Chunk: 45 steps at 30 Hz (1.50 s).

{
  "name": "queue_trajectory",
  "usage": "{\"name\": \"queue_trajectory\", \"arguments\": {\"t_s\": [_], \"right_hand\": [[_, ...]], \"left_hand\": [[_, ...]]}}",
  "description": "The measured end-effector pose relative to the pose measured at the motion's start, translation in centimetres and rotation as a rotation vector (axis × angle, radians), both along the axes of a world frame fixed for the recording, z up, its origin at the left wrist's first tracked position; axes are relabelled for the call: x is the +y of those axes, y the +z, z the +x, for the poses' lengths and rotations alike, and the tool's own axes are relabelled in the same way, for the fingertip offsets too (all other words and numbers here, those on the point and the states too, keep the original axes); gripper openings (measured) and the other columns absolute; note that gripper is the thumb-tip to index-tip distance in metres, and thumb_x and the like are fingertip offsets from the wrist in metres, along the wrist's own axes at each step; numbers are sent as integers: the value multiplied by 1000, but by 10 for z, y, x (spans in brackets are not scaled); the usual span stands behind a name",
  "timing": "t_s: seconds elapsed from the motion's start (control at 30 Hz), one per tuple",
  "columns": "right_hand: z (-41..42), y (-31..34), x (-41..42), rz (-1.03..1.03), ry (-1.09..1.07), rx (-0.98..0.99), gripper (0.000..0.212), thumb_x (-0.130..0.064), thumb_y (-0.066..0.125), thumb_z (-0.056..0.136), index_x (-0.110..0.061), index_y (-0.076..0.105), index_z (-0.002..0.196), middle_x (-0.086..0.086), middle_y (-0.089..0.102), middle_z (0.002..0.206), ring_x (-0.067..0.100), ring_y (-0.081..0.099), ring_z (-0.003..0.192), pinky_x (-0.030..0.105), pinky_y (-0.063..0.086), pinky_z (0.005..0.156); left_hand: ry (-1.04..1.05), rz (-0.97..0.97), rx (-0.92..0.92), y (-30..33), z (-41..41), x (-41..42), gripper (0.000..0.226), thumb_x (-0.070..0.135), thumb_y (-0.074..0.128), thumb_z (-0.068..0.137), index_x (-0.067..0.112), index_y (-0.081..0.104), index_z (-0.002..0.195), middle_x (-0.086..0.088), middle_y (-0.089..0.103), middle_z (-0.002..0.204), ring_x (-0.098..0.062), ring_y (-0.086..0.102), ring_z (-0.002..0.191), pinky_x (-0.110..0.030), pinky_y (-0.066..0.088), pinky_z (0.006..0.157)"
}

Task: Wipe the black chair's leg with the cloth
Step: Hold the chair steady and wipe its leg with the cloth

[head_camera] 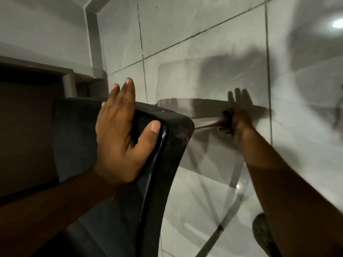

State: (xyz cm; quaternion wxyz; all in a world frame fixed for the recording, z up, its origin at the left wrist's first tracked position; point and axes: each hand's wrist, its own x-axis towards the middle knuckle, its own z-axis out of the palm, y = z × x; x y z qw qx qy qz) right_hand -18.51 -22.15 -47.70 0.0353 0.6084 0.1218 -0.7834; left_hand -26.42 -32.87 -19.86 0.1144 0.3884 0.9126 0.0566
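The black chair (167,145) is tilted in front of me, its curved back edge uppermost. My left hand (118,138) lies flat against that edge with the thumb hooked over the rim, steadying the chair. My right hand (235,123) reaches down past the chair on the right and is closed around a dark cloth (226,115). The cloth is wrapped on a thin leg (206,125) that runs from the chair's underside to my fist. The leg is blurred and partly hidden by the cloth and fingers.
Pale floor tiles (204,43) with dark grout lines lie beyond the chair, crossed by shadows of the chair and my hand. A dark desk or cabinet (27,108) stands at the left beside a grey skirting. A dark perforated slipper (261,232) shows at bottom right.
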Motion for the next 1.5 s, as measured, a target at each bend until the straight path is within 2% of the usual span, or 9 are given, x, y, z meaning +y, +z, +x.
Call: {"name": "queue_trajectory", "arguments": {"t_s": [0.1, 0.27, 0.37, 0.5, 0.63, 0.83, 1.13, 1.33, 1.5], "right_hand": [[-1, 84, -19, -64, -270, 115, 42, -29, 57, 84, -2, 62, 115, 22, 69, 101, 28, 60, 59, 18, 44, 37], [-3, 189, -60, -132, -535, 318, 87, -38, 64, 78, -22, 30, 156, 9, 48, 151, 24, 55, 131, 40, 45, 108], [-1, 176, -52, -163, -587, 252, 79, -34, 65, 84, -20, 33, 154, 11, 60, 138, 16, 68, 106, 27, 58, 75], [-1, 113, -30, -149, -466, 114, 30, -25, 55, 95, -8, 62, 119, 3, 65, 81, 14, 63, 57, 17, 45, 41], [-3, 39, -11, 18, -242, 23, 16, -23, 61, 72, -16, 58, 87, 10, 58, 69, 23, 54, 47, 25, 45, 37], [8, -43, 1, 86, 107, 72, 24, -19, 50, 93, -18, 54, 69, 12, 48, 62, 20, 48, 27, 18, 37, 30], [4, 101, -9, 91, 22, 172, 19, -21, 49, 94, -8, 63, 91, 28, 67, 80, 23, 49, 42, 12, 34, 32], [22, 200, -30, 209, -126, 444, 38, -33, 52, 90, -12, 59, 121, 12, 62, 117, 25, 61, 109, 43, 47, 100], [15, 155, -18, 217, -22, 342, 23, -26, 51, 91, -15, 61, 75, 7, 59, 59, 22, 50, 43, 26, 43, 46]], "left_hand": [[-3, -18, -8, 1, 0, 1, 79, 54, 31, 89, 7, 23, 152, -11, 27, 160, -27, 16, 152, -61, 16, 119], [-13, -78, 4, 8, 2, 3, 80, 56, 30, 88, 10, 19, 153, -9, 23, 161, -27, 13, 152, -58, 12, 121], [-13, -86, 16, 7, 2, 3, 80, 57, 29, 88, 12, 18, 153, -7, 23, 162, -24, 12, 152, -54, 9, 123], [-5, -70, 3, 3, 0, -1, 83, 63, 29, 87, 13, 20, 154, -5, 23, 163, -20, 11, 153, -53, 7, 123], [-33, -49, 24, 1, -4, -1, 92, 76, 19, 88, 11, 23, 153, -5, 25, 162, -20, 13, 153, -58, 12, 121], [-53, -9, 17, 0, -3, -4, 88, 73, 23, 90, 8, 26, 151, -4, 27, 160, -20, 16, 152, -61, 15, 119], [-17, -39, 18, 2, -1, -1, 89, 72, 24, 89, 10, 24, 152, -6, 27, 161, -23, 16, 152, -57, 12, 122], [-9, -80, 33, 5, 0, 2, 82, 60, 29, 86, 14, 22, 153, -2, 23, 161, -21, 13, 152, -56, 11, 122], [-6, -75, 41, 6, 1, 1, 81, 59, 31, 86, 13, 24, 152, -3, 26, 160, -21, 15, 152, -55, 11, 122]]}}
